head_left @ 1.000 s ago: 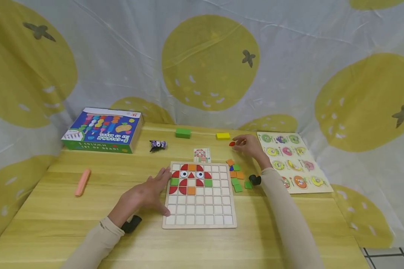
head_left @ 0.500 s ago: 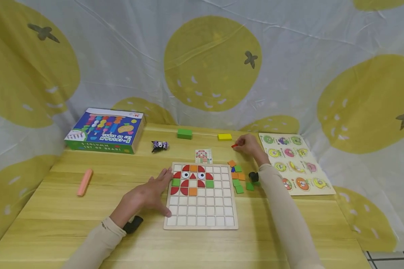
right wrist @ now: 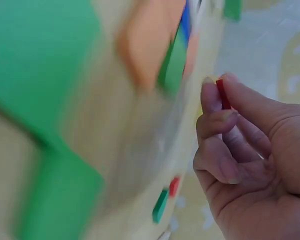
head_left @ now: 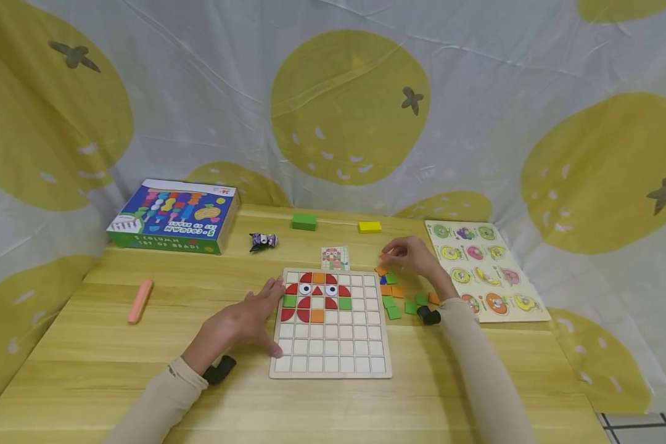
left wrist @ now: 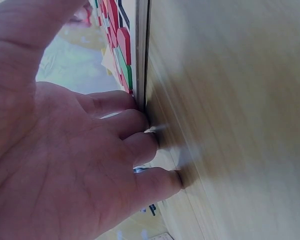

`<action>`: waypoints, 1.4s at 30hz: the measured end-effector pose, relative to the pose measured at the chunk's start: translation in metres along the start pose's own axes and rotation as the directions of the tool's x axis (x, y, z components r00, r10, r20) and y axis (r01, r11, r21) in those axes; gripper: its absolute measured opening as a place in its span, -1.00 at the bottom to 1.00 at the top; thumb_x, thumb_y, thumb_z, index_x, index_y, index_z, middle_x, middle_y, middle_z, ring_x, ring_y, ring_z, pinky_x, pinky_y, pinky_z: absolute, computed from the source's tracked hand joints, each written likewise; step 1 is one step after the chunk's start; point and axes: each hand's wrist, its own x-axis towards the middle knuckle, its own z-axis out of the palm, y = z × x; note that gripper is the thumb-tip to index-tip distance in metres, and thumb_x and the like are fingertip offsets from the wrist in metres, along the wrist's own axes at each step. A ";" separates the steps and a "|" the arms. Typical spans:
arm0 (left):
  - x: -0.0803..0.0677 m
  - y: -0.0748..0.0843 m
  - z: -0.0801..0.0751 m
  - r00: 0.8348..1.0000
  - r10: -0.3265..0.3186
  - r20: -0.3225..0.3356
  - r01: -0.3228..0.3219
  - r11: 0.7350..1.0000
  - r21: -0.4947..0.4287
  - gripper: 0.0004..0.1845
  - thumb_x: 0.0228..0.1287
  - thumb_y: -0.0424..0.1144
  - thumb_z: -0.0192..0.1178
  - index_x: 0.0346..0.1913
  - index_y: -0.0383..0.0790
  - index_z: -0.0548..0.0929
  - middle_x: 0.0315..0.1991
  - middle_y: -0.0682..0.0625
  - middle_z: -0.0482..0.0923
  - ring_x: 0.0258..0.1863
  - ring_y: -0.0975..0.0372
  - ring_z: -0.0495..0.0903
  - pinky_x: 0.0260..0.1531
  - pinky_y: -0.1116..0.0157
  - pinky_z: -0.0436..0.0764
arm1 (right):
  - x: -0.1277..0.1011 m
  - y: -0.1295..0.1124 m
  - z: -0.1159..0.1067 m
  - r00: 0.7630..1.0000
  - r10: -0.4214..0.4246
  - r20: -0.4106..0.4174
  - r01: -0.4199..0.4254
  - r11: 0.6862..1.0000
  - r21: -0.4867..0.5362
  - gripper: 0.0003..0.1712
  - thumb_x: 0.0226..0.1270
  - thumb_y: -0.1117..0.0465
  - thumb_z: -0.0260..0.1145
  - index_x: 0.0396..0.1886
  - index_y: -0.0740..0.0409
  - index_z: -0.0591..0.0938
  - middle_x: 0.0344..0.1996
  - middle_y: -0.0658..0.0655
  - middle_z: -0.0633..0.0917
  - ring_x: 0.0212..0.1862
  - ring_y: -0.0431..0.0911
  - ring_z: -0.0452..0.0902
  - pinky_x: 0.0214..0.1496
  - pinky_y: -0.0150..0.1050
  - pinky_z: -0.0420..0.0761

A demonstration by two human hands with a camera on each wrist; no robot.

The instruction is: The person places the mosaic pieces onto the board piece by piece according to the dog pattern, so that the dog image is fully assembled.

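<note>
My left hand (head_left: 243,323) rests with spread fingers against the left edge of a wooden grid board (head_left: 338,365); the left wrist view has its fingertips at the board's edge. In the board's upper left cells sit red, orange and green tiles and two round eye tiles. Beyond the board's right top corner, my right hand (head_left: 417,258) pinches a small red tile (right wrist: 223,95) between thumb and forefinger, above the table. Loose orange tiles (head_left: 397,291) and green tiles (head_left: 393,312) lie below that hand. A small picture card (head_left: 335,258) lies behind the board.
At the right is a fruit puzzle board (head_left: 483,271). A green block (head_left: 304,222) and a yellow block (head_left: 369,227) stand at the back. A bead-set box (head_left: 173,216), a small purple-and-black figure (head_left: 263,241) and a pink stick (head_left: 140,301) are on the left.
My right hand has come nearer from beside the yellow block toward the loose tiles, still pinching the red tile. The left hand has stayed at the board's edge.
</note>
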 end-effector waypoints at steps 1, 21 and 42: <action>0.000 0.000 0.000 1.000 0.000 0.000 0.000 1.000 0.001 0.51 -0.06 0.00 0.78 0.74 -0.37 -0.09 0.76 -0.37 -0.27 0.66 -0.47 -0.16 0.50 -0.48 0.08 | -0.006 -0.003 0.004 1.000 -0.023 0.007 0.023 0.999 0.026 -0.82 0.47 0.33 0.49 -0.02 0.33 0.82 -0.31 0.21 0.83 -0.28 0.07 0.75 -0.26 -0.26 0.67; 0.001 -0.001 0.004 0.999 -0.031 0.006 0.031 0.999 0.006 0.51 -0.05 0.02 0.76 0.77 -0.28 -0.12 0.76 -0.34 -0.25 0.59 -0.59 -0.09 0.43 -0.52 0.20 | -0.063 -0.073 0.086 0.979 -0.192 0.063 0.186 0.979 0.084 -0.89 0.26 0.30 0.66 -0.30 0.08 0.85 -0.47 -0.13 0.69 -0.43 -0.27 0.46 -0.39 -0.41 0.48; 0.002 -0.002 0.002 1.000 -0.025 0.001 0.025 1.000 0.013 0.50 -0.05 0.04 0.76 0.76 -0.30 -0.10 0.77 -0.34 -0.28 0.61 -0.56 -0.14 0.47 -0.51 0.14 | -0.063 -0.102 0.099 0.960 -0.204 0.191 0.219 0.974 -0.058 -0.82 0.26 0.31 0.66 -0.15 0.16 0.90 -0.45 -0.11 0.72 -0.40 -0.24 0.51 -0.35 -0.39 0.58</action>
